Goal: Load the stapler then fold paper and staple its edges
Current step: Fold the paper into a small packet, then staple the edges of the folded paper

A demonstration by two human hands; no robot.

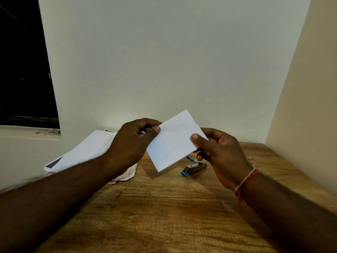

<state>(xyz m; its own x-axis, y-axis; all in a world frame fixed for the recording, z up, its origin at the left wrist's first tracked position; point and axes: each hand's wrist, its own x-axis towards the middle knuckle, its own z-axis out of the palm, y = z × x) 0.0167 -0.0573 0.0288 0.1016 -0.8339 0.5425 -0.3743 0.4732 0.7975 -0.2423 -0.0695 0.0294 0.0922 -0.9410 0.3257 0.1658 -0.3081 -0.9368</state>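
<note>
The folded paper (173, 141) is held up off the table (164, 207), pinched at its left edge by the left hand (131, 141) and at its right edge by the right hand (218, 154), thumbs on the near face. It looks light, thin and floppy, so edge pinches suit it, though hard squeezing would crease it. The stapler (194, 168) lies below the right fingers (200, 157), beside a stack of papers (87, 150).

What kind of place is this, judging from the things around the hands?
Probably a plain desk corner in a home or small office. A wooden table stands against bare walls, with a dark window on the left. A pile of printed papers and a small stapler lie on it.
</note>
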